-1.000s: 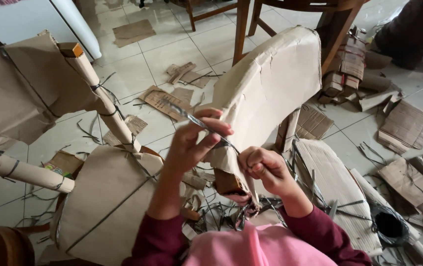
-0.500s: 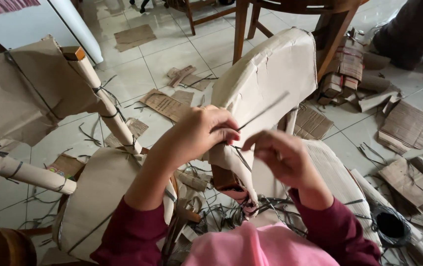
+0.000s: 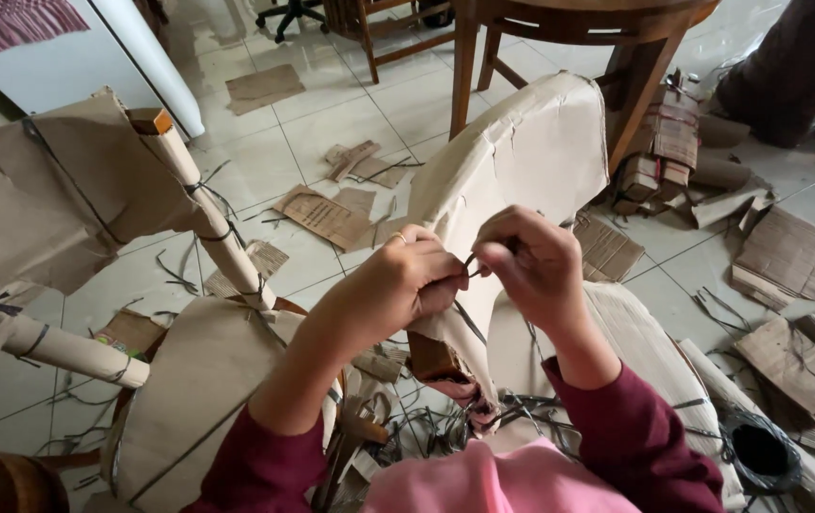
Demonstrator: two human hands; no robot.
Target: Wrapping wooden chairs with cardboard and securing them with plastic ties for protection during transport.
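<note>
Since a moment ago both hands have closed together over the thin dark strap, which now sits pinched between my left hand and right hand. It lies against the brown-paper-wrapped chair back. Torn cardboard scraps litter the pale tiled floor.

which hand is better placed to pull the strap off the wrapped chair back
Right hand, probably: its fingers pinch the dark strap where it loops free. The left hand presses the paper-wrapped chair back, steadying it.
</note>
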